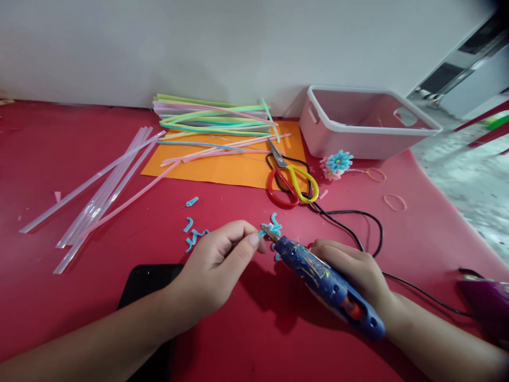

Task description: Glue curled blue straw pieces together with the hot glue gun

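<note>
Between thumb and fingertips, my left hand (226, 260) pinches a small piece of blue pipe cleaner (275, 227) bent into short curls. My right hand (353, 273) is wrapped round a blue hot glue gun (318, 276) smeared with dried glue. The gun's nozzle points up and left and meets the blue piece, or nearly so; I cannot tell if it touches. Left of my left hand lie short cut blue pipe cleaner bits (193, 240) and a small blue bundle (192, 201).
Scissors (292, 178) and pipe cleaners (214, 119) lie on orange paper (191, 168). Clear glue sticks (107, 185) are at left. A pink basket (358, 140), a fluffy flower (340, 161), rubber bands (395, 202), a black cord (345, 212) and a phone (151, 278) surround my hands.
</note>
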A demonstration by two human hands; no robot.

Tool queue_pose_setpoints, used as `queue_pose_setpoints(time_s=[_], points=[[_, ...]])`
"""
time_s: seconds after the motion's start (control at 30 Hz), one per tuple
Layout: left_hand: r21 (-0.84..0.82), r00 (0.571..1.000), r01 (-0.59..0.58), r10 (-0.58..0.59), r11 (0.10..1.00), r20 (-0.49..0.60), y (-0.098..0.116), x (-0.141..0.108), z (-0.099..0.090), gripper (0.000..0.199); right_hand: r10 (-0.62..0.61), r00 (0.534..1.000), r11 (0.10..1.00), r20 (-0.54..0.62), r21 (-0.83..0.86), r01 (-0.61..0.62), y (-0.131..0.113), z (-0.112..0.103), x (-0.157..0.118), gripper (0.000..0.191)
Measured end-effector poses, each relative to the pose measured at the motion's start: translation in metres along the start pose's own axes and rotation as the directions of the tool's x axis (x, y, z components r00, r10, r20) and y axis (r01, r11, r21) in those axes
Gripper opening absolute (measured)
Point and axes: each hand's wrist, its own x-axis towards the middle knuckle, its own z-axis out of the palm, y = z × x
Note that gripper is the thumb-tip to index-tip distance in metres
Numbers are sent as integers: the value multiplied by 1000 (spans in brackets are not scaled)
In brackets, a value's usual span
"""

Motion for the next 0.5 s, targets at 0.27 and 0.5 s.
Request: queue_pose_setpoints(time_s=[0.27,0.5], points=[[113,999,-41,41,993,-4,4,-1,1,26,97,992,995,-78,39,-94,-4,0,-4,11],[392,973,-213,158,895,170,3,-4,6,24,472,856,802,-209,504,-320,-15,9,8,16]])
